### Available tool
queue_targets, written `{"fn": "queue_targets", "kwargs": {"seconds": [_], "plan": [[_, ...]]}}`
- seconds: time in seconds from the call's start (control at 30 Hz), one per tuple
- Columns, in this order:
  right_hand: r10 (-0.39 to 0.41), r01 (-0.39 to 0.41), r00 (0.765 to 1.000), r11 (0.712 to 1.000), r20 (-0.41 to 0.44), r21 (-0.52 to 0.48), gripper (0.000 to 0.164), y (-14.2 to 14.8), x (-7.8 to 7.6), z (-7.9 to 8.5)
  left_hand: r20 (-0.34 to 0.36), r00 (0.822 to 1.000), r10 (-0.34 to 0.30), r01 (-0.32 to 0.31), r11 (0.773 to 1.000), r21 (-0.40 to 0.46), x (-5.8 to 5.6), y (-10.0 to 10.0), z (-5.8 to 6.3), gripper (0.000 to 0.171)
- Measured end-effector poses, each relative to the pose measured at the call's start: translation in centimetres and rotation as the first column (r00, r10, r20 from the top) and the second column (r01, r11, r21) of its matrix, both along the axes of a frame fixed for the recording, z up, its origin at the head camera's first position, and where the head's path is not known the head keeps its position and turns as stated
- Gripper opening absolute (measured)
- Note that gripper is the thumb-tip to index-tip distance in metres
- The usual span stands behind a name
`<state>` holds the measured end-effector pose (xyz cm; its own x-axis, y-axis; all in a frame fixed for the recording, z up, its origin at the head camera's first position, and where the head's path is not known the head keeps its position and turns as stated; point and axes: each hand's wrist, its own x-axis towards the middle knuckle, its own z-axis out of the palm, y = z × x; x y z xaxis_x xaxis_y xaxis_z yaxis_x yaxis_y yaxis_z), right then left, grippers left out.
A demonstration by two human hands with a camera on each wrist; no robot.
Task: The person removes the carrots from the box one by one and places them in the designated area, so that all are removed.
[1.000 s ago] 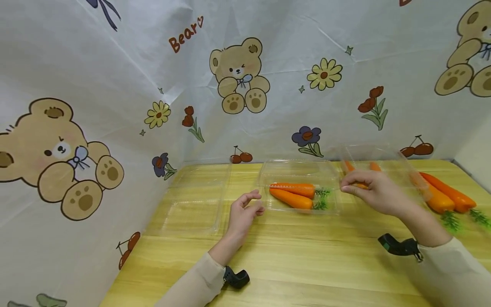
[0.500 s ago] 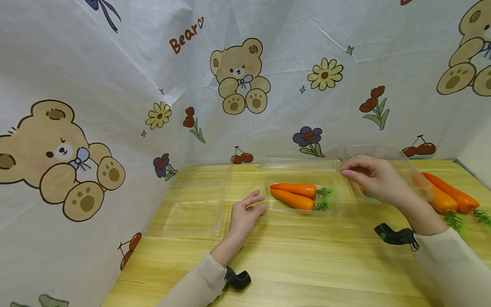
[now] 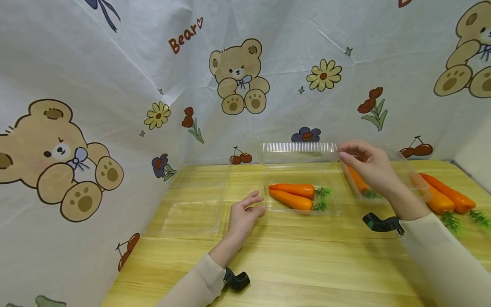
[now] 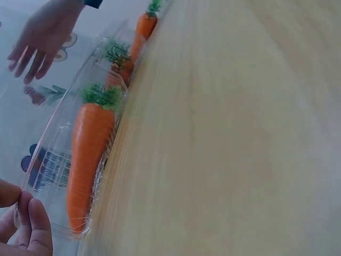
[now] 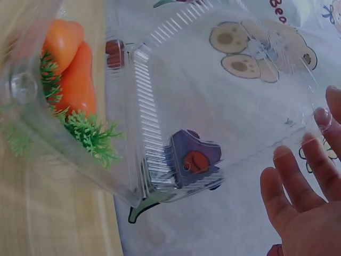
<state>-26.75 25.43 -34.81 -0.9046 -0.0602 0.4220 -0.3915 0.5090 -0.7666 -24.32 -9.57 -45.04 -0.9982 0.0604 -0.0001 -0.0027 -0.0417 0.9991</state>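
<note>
In the middle of the table a clear plastic clamshell box [image 3: 299, 212] holds two orange carrots [image 3: 293, 195] with green tops. Its ribbed lid [image 3: 299, 148] stands raised at the back. My right hand [image 3: 368, 164] is at the lid's right edge, thumb and fingertips pinching it. My left hand [image 3: 243, 217] is at the box's left side. In the left wrist view, its thumb and fingers [image 4: 38, 226] pinch the box's rim at the corner. The right wrist view shows the right fingers [image 5: 301, 184] fairly extended by the lid's edge.
Left of the middle box stands another clear plastic box [image 3: 195, 209] with nothing visible in it. A third clear box [image 3: 416, 181] with carrots stands behind the right hand, and loose carrots [image 3: 449, 194] lie at the far right. A bear-printed sheet [image 3: 284, 55] hangs behind the table.
My right hand has moved up and back, and the middle box's lid has swung up with it to a steeper angle. The left hand and carrots have hardly moved.
</note>
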Motion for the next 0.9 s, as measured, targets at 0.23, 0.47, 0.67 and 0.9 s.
{"fn": "queue_targets", "kwargs": {"seconds": [0.23, 0.47, 0.67, 0.9], "plan": [[0.052, -0.036, 0.992, 0.990, 0.111, -0.136, 0.045, -0.3, -1.8, 0.3, 0.009, 1.000, 0.002, -0.001, 1.000, -0.021, 0.3, -0.1, 0.0, 0.038], [0.177, -0.137, 0.979, 0.936, 0.097, -0.324, 0.042, -0.4, -3.8, -0.1, 0.008, 1.000, 0.005, -0.005, 0.999, -0.041, 0.8, -0.2, 0.0, 0.036], [0.212, -0.120, 0.961, 0.900, 0.179, -0.419, 0.055, -0.6, -4.8, -0.4, -0.002, 1.000, 0.018, -0.018, 0.999, -0.042, 0.9, -0.1, -0.1, 0.035], [0.220, -0.092, 0.940, 0.899, 0.260, -0.427, 0.070, -1.1, -5.3, -0.5, 0.001, 1.000, 0.026, -0.026, 0.999, -0.037, 0.8, 0.0, 0.0, 0.034]]}}
